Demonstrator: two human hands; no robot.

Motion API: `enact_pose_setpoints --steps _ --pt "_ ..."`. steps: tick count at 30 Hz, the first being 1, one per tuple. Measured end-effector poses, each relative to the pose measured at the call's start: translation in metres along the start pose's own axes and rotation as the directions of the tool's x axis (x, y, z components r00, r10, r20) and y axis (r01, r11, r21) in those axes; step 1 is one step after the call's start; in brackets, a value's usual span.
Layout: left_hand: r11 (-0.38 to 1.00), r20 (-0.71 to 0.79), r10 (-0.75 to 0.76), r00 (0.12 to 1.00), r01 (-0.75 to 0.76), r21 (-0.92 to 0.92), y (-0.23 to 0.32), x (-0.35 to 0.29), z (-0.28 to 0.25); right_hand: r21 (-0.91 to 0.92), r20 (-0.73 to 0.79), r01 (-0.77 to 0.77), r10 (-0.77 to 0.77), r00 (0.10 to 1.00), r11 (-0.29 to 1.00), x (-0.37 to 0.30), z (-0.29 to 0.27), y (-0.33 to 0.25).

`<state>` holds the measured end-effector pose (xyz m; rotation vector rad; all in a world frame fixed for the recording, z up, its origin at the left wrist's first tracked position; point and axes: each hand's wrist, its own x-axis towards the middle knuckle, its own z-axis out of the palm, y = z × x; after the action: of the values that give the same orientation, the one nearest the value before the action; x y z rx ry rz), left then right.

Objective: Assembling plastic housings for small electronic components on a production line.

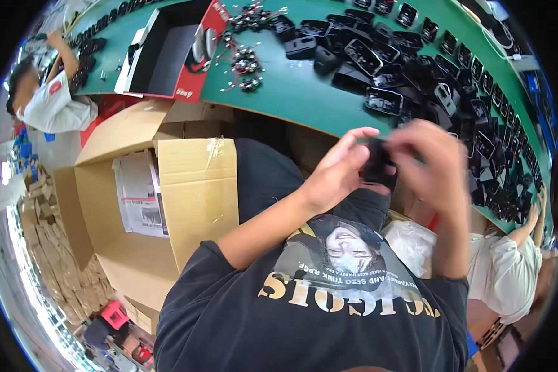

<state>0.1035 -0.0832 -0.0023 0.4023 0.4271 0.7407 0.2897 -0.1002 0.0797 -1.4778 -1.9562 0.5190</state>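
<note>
My left hand is closed on a small black plastic casing, held above my lap near the table's edge. The thumb and fingers grip it from the left side. My right hand is at the casing's right side, its fingers smeared by motion, so their grip is hidden. Just beyond my hands, a heap of black plastic casings lies on the green table. Small round parts with red and black wires lie in clusters to the left of the heap.
A red-sided open box stands at the table's left edge. A large open cardboard carton with newspaper inside sits left of my lap. Casings line the far edge. People work at left and right. A white plastic bag lies by my right forearm.
</note>
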Motion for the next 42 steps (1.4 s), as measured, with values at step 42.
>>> enact_pose_setpoints --steps 42 --pt "0.762 -0.153 0.547 0.823 -0.414 0.497 0.095 0.038 -0.08 0.541 0.04 -0.248 0.27 0.962 0.804 0.092 0.125 0.014"
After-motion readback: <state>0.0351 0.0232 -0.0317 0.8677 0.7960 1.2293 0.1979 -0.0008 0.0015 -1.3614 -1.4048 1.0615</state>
